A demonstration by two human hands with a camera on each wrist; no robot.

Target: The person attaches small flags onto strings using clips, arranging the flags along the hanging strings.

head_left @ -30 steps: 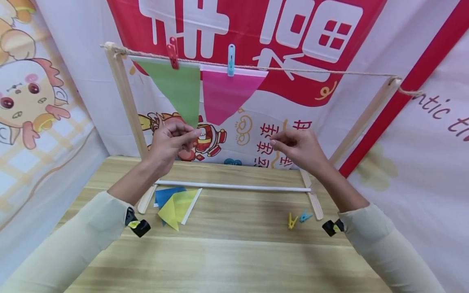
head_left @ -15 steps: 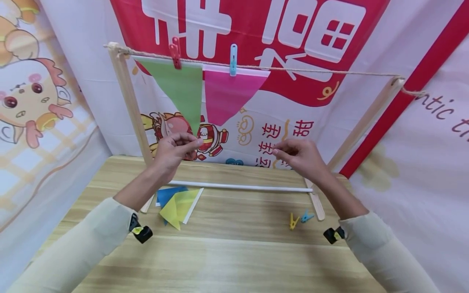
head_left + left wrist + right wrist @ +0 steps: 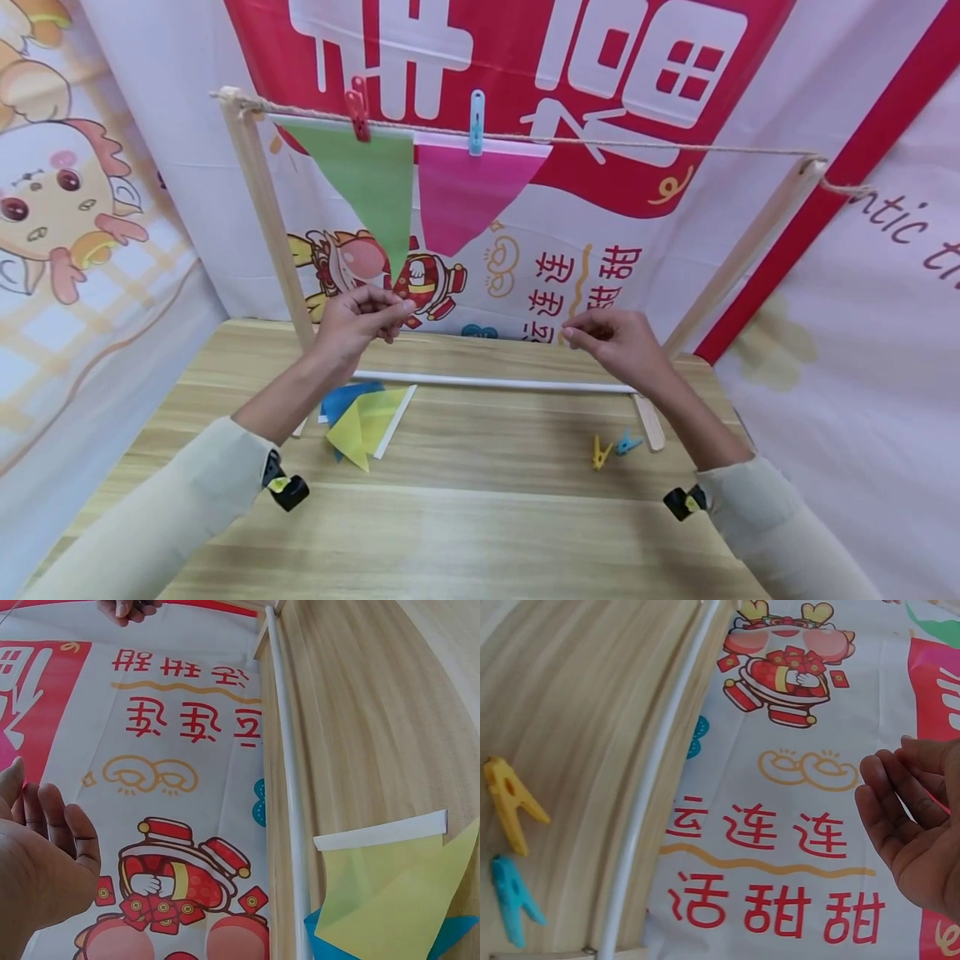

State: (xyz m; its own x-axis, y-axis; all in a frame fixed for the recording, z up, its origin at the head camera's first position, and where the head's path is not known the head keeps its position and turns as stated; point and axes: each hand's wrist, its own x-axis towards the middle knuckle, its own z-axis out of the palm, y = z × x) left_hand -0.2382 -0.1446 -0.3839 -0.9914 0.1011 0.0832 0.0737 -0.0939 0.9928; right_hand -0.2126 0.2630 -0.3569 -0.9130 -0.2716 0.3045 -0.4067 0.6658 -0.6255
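My left hand (image 3: pixel 363 321) hovers over the back left of the table, fingers loosely bent toward the thumb, holding nothing. Across from it, my empty right hand (image 3: pixel 618 337) hangs with its fingers bent in the same loose way. Above them, a red clothespin (image 3: pixel 357 108) fixes a green pennant (image 3: pixel 367 183) to a twine line (image 3: pixel 637 146). Beside it a pink pennant (image 3: pixel 476 187) hangs under a light blue clothespin (image 3: pixel 477 123). A yellow pennant (image 3: pixel 367 425) lies over a blue one (image 3: pixel 345 400) on the table, below my left hand.
A yellow clothespin (image 3: pixel 601 452) and a blue clothespin (image 3: pixel 627 442) lie on the wooden table (image 3: pixel 480 533) at the right. Wooden posts (image 3: pixel 266 217) hold up the line at both ends. A white rod (image 3: pixel 495 382) runs low between them. Printed cloth hangs behind.
Both hands have sunk lower in front of the hanging pennants, their fingers still loosely bent and empty. The pennants and clothespins stay as they were.
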